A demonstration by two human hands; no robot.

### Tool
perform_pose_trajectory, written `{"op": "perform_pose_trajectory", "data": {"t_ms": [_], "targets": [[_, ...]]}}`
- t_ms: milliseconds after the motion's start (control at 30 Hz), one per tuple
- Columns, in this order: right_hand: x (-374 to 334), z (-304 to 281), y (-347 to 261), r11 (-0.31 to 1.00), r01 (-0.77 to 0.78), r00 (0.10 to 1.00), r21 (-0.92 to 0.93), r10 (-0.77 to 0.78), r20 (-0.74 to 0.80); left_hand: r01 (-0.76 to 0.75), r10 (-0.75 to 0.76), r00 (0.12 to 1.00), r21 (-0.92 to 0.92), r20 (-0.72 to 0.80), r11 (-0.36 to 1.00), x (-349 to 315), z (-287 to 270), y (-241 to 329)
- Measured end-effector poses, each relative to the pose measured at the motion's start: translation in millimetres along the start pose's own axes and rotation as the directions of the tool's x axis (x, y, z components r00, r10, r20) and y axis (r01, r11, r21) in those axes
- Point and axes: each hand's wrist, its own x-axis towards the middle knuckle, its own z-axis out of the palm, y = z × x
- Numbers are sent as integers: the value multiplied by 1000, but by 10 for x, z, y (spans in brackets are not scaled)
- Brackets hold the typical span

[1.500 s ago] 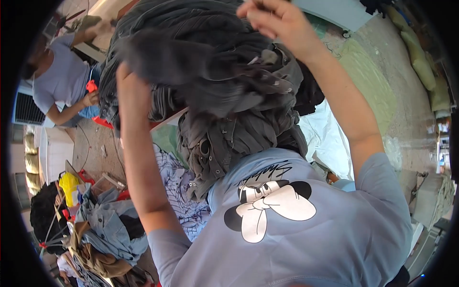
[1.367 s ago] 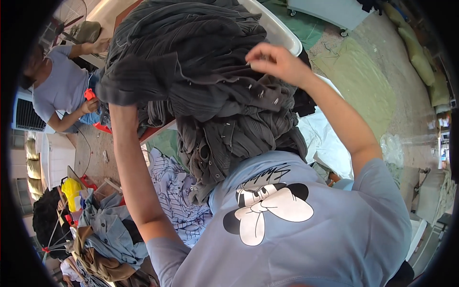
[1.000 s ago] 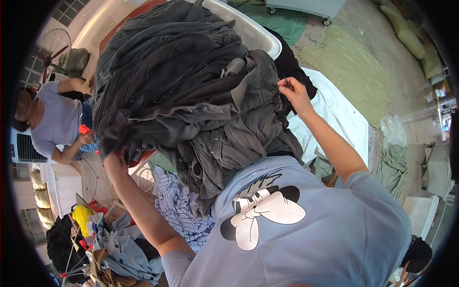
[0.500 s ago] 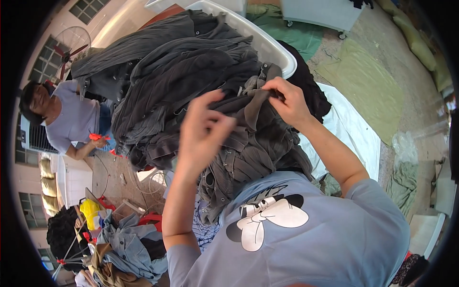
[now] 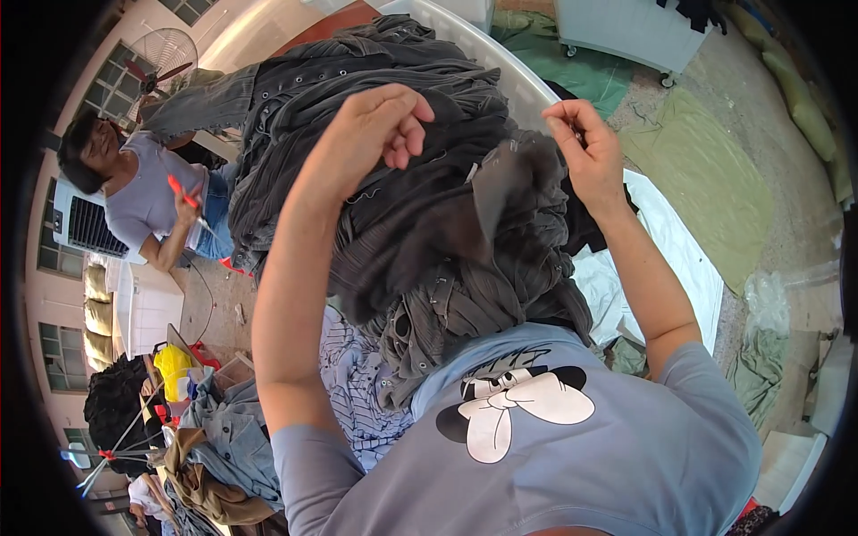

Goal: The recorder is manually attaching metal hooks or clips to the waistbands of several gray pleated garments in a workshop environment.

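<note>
A heap of dark grey garments (image 5: 295,125) with metal snaps is piled in and over a white plastic tub (image 5: 527,76). Above the heap, my left hand (image 5: 384,129) hangs with its fingers loosely curled and apart, and nothing shows in it. My right hand (image 5: 588,161) is raised by the tub's rim, thumb and fingertips pinched together; what they hold, if anything, is too small to make out. Between my hands, one dark grey garment (image 5: 447,232) is smeared by motion on top of the heap, and neither hand visibly grips it.
At the left, another person (image 5: 161,192) holds a red-handled tool (image 5: 185,192). Blue patterned cloth (image 5: 353,384) lies under the heap near my left arm. More clothes (image 5: 232,447) are piled at the lower left. White sheeting (image 5: 675,241) and a wheeled white bin (image 5: 626,36) are to the right.
My right hand has moved up and right, off the garment edge it was pinching. My left hand has risen and its fingers have curled. The garment has dropped toward me.
</note>
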Motion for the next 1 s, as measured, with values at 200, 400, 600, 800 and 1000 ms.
{"op": "perform_pose_trajectory", "data": {"t_ms": [200,400,600,800,1000], "targets": [[-82,75,85,997,72,996,-1,-72,-54,206,-186,978,301,-94,931,-49,487,-210],[-211,-164,274,970,-137,983,200,158,-94,-78,10,996,796,90,601,-446,1747,-796],[-437,-413,354,977,-156,981,144,171,-94,-356,313,914,877,257,322,-332,1955,-1047],[-758,-509,-43,929,-246,928,276,143,345,-181,209,973,234,-101,955,91,1176,-472],[-930,616,-552,940,20,352,341,-326,877,-742,951,310,628,9,236,611,792,931]]}}
